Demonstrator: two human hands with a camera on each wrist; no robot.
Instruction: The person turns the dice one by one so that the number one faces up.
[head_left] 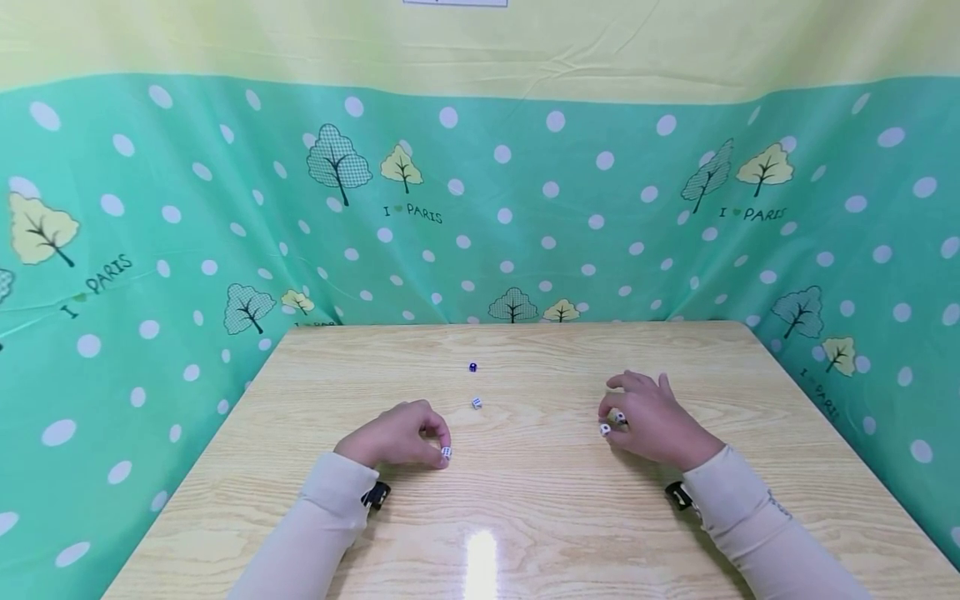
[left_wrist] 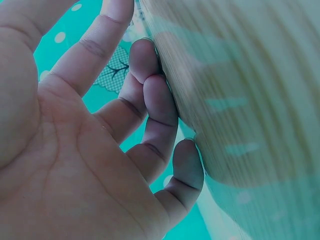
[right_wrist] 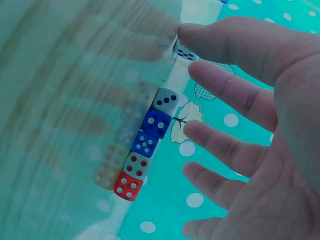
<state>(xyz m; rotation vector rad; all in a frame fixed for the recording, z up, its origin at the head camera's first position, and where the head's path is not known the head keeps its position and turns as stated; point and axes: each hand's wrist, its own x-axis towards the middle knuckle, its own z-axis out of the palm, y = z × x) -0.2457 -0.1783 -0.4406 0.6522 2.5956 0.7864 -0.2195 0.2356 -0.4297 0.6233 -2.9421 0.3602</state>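
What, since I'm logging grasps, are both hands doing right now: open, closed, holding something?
Left hand: holding a white die in a pinch.
Right hand: pinching a second white die.

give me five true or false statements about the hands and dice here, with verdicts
1. The bare left hand pinches a small white cubic die. True.
2. The dark blue cubic die lies nearer the person than the loose white cubic die. False: the blue one lies farther away.
3. The bare right hand pinches another small white die. True.
4. In the right wrist view, a red cubic die ends a row of five dice. True.
5. That row's two blue dice have a white one between them. False: they sit next to each other.
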